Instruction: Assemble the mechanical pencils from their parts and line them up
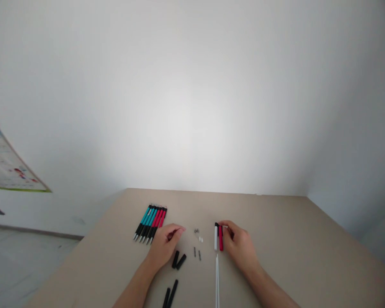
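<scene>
My right hand (238,244) pinches the top of a red pen barrel (221,239), which stands beside a white barrel (216,238) with a black top. My left hand (167,244) is over the table, thumb and forefinger together; anything between the tips is too small to make out. Just left of it lies a row of turquoise pens (146,221) and red pens (158,217) with black grips. Between the hands are small metal parts (196,231), little white pieces (200,239) and two springs (194,252).
Short black tubes (181,262) lie below my left hand, with longer black pieces (172,293) near the front edge. Thin white refills (217,280) point toward me. A wall (192,107) rises behind the beige table (276,222); a poster (13,164) hangs at left.
</scene>
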A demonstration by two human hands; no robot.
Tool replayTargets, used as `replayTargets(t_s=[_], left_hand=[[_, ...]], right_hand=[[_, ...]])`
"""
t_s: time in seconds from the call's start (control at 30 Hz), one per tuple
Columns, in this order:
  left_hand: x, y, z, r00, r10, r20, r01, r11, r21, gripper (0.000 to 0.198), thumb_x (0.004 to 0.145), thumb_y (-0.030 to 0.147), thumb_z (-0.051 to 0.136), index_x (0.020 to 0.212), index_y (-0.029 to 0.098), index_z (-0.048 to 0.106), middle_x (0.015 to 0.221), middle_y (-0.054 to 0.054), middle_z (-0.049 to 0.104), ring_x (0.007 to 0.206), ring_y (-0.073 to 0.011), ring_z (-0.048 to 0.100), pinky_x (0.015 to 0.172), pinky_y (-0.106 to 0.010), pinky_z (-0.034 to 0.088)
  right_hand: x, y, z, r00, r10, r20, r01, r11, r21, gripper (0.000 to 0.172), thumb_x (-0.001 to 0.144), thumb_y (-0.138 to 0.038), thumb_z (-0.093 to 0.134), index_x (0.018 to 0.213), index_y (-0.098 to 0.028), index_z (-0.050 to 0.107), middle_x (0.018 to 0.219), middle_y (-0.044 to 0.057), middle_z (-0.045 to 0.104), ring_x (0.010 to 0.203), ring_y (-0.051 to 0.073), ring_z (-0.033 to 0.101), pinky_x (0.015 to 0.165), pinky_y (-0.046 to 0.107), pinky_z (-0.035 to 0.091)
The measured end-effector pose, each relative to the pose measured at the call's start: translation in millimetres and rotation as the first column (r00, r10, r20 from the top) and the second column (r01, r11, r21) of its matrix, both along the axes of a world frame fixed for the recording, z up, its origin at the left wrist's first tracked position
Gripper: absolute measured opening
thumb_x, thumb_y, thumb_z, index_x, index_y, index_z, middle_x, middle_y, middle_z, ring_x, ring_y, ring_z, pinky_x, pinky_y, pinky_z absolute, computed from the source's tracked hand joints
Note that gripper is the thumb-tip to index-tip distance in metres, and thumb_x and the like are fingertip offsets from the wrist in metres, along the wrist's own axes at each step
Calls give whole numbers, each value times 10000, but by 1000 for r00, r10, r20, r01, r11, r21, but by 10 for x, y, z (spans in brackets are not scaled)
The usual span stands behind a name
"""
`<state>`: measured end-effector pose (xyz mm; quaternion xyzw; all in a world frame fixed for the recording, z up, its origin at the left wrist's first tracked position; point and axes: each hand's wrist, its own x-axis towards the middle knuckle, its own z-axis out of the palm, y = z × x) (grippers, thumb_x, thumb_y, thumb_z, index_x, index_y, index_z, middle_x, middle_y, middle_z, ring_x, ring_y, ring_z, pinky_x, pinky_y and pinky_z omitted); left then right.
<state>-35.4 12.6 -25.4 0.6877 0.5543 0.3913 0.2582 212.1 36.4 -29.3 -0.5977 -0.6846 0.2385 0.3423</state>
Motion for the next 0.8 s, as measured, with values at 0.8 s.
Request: replayTargets(t_s=[0.8], left_hand=[[93,45,53,999,-19,47,19,1000,-2,348,859,379,459,876,152,722,822,-60,713,716,-169,621,636,-240,457]], right_hand=[[9,-97,63,967,-151,203,169,983,-74,195,774,-346,508,699,-191,601,593,12,604,576,157,549,529,237,329]])
